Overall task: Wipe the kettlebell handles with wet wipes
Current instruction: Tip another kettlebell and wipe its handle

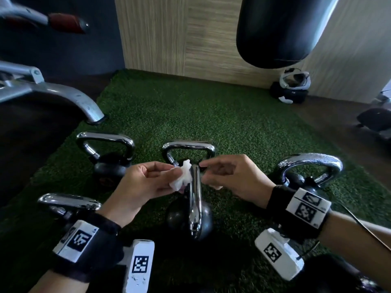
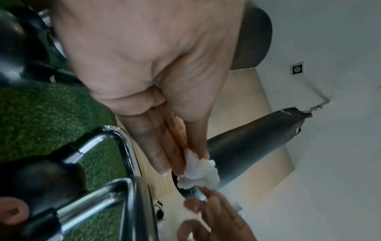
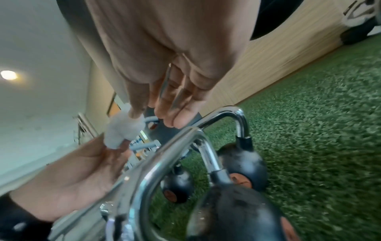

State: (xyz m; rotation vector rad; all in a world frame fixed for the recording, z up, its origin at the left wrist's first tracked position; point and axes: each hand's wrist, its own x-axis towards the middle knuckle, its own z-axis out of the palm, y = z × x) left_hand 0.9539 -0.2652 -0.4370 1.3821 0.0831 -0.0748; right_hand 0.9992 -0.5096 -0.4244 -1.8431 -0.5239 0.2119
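Note:
Several black kettlebells with chrome handles stand on green turf (image 1: pixel 211 115). The nearest kettlebell (image 1: pixel 189 218) has its handle (image 1: pixel 195 199) pointing toward me. Just above that handle my left hand (image 1: pixel 169 176) pinches a crumpled white wet wipe (image 1: pixel 185 176) between thumb and fingers. My right hand (image 1: pixel 211 172) meets it from the other side, thumb and forefinger pinching the wipe's other end. In the left wrist view the wipe (image 2: pixel 198 171) bunches at my fingertips. In the right wrist view the wipe (image 3: pixel 123 128) hangs over the handle (image 3: pixel 169 146) between both hands.
Other kettlebells stand at the back left (image 1: pixel 110 149), back centre (image 1: pixel 188 149), right (image 1: pixel 311 168) and front left (image 1: pixel 69 203). A grey machine leg (image 1: pixel 63 96) lands on the turf's left edge. A black punching bag (image 1: pixel 281 28) hangs at the back right above a headset (image 1: pixel 294 85).

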